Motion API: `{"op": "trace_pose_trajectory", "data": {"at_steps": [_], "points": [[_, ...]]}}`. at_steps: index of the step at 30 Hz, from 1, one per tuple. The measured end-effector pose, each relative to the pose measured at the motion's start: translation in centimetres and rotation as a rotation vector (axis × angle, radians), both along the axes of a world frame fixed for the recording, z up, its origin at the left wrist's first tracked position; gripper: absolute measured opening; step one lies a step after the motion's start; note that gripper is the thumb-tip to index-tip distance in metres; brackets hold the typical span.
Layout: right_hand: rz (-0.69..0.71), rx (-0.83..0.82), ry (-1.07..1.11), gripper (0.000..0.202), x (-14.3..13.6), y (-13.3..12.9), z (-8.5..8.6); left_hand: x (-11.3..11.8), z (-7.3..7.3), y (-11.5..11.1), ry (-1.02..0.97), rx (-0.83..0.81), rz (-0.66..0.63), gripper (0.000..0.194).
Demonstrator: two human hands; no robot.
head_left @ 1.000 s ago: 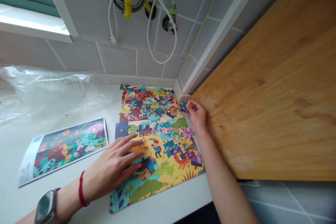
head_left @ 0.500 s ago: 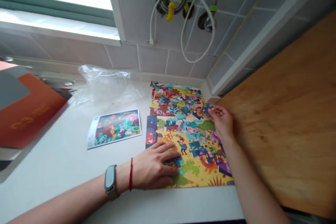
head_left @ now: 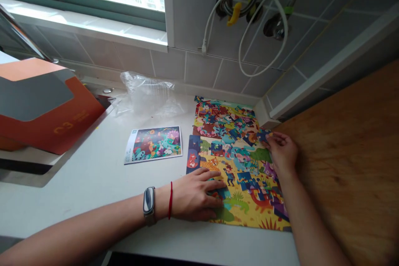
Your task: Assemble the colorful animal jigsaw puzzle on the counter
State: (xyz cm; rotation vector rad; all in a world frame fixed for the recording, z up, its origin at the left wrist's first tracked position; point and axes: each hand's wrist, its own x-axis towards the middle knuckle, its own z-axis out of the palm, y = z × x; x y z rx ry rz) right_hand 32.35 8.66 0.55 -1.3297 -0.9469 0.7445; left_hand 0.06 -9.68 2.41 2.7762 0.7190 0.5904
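Note:
My left hand (head_left: pixel 199 194) lies flat on the lower left of a yellow jigsaw puzzle (head_left: pixel 240 216), fingers stretched out. At the puzzle's upper right corner, my right hand (head_left: pixel 283 151) pinches a dark blue puzzle piece (head_left: pixel 264 134) between thumb and fingers. Several loose pieces (head_left: pixel 247 181) lie on top of the yellow picture. Behind it, a second, reddish puzzle area (head_left: pixel 205 129) is covered with more scattered pieces. To the left, a picture card (head_left: pixel 157 143) with a colourful animal scene lies on the white tabletop (head_left: pixel 102 199).
Crumpled clear plastic (head_left: pixel 146 91) rests near the tiled wall. An orange and grey box (head_left: pixel 77 120) stands at the left. A wooden panel (head_left: pixel 343 166) closes off the right side. A white cable (head_left: pixel 241 58) and hoses hang above.
The view has swung left, so everything sits further right in the picture. My left hand stays flat on the puzzle, and my right hand still pinches the piece at the upper right corner.

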Motion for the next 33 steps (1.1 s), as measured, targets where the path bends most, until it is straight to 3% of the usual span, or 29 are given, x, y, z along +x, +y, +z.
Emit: {"op": "trace_pose_trajectory", "data": {"at_steps": [4, 11, 18, 21, 24, 28, 33], "points": [[-0.043, 0.039, -0.159, 0.05, 0.4, 0.1, -0.1, 0.1, 0.1, 0.0, -0.005, -0.013, -0.008, 0.029], [-0.007, 0.023, -0.087, 0.041, 0.2, 0.0, 0.1, 0.3, 0.3, -0.4, -0.041, -0.062, 0.003, 0.026], [-0.001, 0.043, -0.137, 0.055, 0.5, -0.3, 0.6, 0.4, 0.0, -0.5, -0.053, -0.08, 0.009, 0.018], [0.052, 0.039, -0.108, 0.062, 0.1, -0.8, 1.1, 0.5, -0.2, -0.5, -0.048, -0.079, 0.017, 0.018], [0.1, 0.025, -0.047, 0.055, -0.4, -1.2, 1.8, 0.5, -0.3, -0.5, -0.065, -0.076, 0.021, 0.019], [0.086, 0.026, 0.041, 0.043, -0.8, -1.3, 2.3, 0.6, -0.5, -0.6, -0.084, -0.076, 0.021, 0.017], [0.067, 0.026, 0.102, 0.043, -0.7, -1.3, 2.5, 0.6, -0.7, -0.6, -0.091, -0.084, 0.009, 0.018]]}}
